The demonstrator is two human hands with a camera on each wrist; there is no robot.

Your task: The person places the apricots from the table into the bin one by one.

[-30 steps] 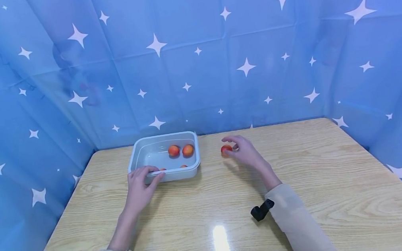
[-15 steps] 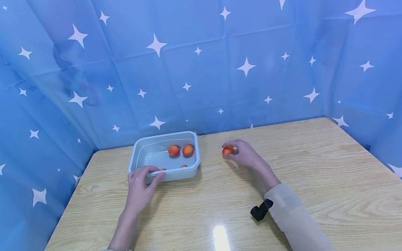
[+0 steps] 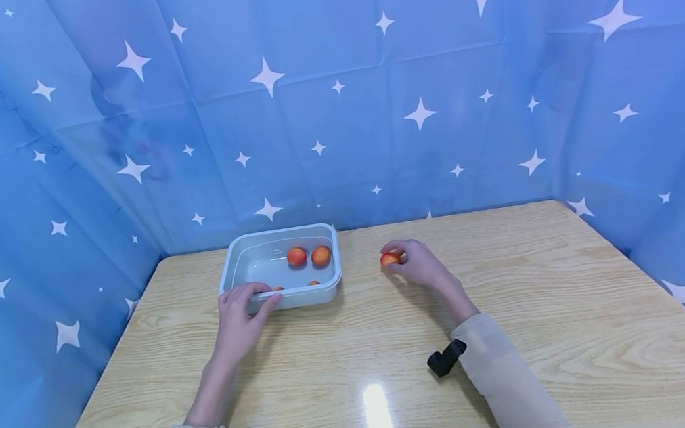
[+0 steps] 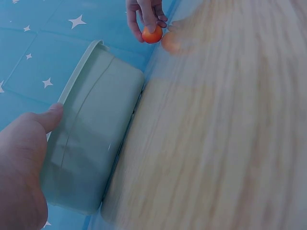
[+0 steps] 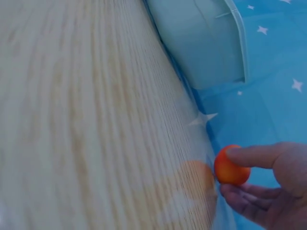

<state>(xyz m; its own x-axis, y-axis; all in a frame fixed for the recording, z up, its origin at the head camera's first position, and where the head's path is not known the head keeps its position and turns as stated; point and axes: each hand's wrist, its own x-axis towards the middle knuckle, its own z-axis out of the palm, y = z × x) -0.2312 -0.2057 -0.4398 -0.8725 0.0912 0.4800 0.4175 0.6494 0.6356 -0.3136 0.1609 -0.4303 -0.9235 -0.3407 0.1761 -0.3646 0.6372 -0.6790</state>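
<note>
My right hand (image 3: 415,262) pinches a small orange-red fruit (image 3: 389,259) just above the wooden table (image 3: 508,294), to the right of a pale blue tub (image 3: 242,260). The right wrist view shows the fruit (image 5: 231,170) between my fingertips and thumb, and the left wrist view shows the same fruit (image 4: 152,34) far off. My left hand (image 3: 238,318) rests on the tub's near rim with fingers laid over the edge; its thumb (image 4: 48,117) lies against the tub wall (image 4: 91,143). Inside the tub lie two orange fruits (image 3: 296,256) (image 3: 320,255), and two more peek over the near rim.
Blue star-patterned cloth (image 3: 333,106) walls the table at the back and both sides. The tub stands near the back left corner. Bare tabletop stretches to the right and toward the front edge.
My right hand's fingers have curled round the fruit, which it only touched a second ago, and drawn it slightly toward me. The left hand and the tub have not moved.
</note>
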